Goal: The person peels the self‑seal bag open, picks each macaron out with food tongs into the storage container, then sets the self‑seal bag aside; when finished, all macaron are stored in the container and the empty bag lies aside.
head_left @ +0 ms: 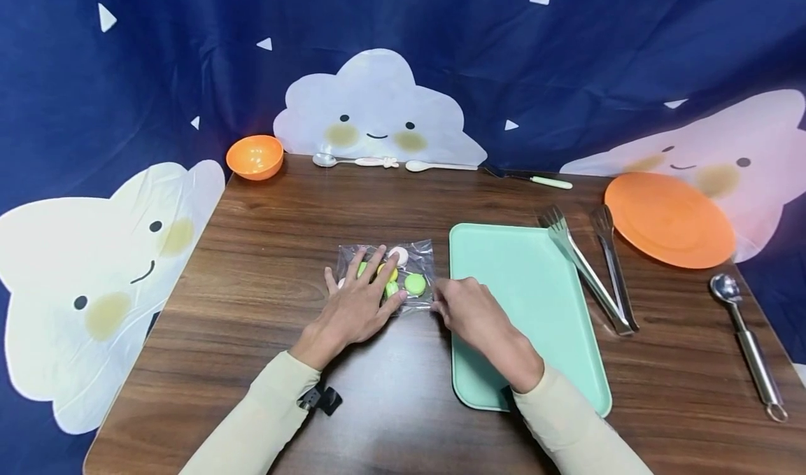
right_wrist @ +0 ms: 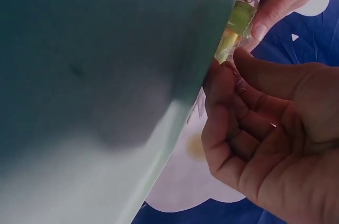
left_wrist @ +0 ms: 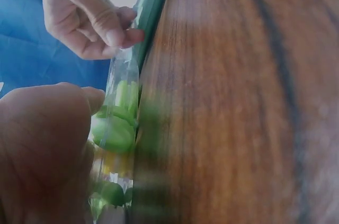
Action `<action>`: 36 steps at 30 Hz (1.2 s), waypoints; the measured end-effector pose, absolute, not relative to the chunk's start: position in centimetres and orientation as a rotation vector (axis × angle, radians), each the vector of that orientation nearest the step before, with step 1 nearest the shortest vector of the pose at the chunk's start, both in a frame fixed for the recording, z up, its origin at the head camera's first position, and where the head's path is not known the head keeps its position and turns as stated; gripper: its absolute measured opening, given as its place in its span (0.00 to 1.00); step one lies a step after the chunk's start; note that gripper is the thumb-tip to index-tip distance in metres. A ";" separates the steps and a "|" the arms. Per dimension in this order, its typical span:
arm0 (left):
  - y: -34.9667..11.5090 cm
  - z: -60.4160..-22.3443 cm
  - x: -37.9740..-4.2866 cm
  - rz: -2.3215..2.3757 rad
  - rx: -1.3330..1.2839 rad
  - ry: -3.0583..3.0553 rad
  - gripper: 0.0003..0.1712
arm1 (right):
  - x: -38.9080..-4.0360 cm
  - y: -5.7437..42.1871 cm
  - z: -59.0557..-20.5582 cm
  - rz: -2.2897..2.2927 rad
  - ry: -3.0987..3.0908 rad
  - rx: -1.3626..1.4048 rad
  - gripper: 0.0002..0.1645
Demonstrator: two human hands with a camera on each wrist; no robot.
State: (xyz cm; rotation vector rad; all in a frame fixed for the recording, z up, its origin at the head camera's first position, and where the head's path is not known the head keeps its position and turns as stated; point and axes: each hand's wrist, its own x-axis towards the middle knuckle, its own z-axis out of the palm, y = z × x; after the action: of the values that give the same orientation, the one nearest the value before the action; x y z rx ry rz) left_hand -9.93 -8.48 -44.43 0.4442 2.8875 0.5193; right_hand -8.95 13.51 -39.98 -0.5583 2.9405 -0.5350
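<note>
A clear plastic bag (head_left: pixel 420 254) lies on the table in front of me, with several round green, yellow and white macaron-like pieces inside, one of them a green piece (head_left: pixel 415 284). My left hand (head_left: pixel 354 306) rests on the bag with its fingers spread and straight, covering part of the contents. At the bag's right edge my right hand (head_left: pixel 469 310) pinches the plastic between thumb and curled fingers, as the right wrist view also shows. That hand is over the left rim of a mint green tray (head_left: pixel 522 272).
Metal tongs (head_left: pixel 592 279) lie by the tray's right side. Farther right are an orange plate (head_left: pixel 670 220) and an ice cream scoop (head_left: pixel 749 349). Along the back edge stand an orange bowl (head_left: pixel 255 157), a spoon (head_left: pixel 324 160), a white spoon (head_left: pixel 441 167) and a green-handled utensil (head_left: pixel 550 182).
</note>
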 end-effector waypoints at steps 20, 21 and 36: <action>-8.6 -44.0 -9.6 0.507 0.404 2.849 0.42 | -8.5 14.3 -39.3 -0.756 2.954 -0.303 0.09; -8.6 -44.0 -9.6 0.502 0.401 2.850 0.42 | -8.5 14.3 -39.3 -0.768 2.956 -0.297 0.08; -8.6 -44.1 -9.6 0.509 0.410 2.856 0.42 | -8.8 14.0 -39.2 -0.578 2.999 -0.331 0.13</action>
State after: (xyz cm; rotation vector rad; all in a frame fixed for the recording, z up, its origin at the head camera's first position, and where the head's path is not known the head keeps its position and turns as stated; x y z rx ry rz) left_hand -9.57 -8.56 -44.09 0.4099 2.8558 0.5087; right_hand -8.79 14.02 -39.22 -0.3305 2.9995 -0.5784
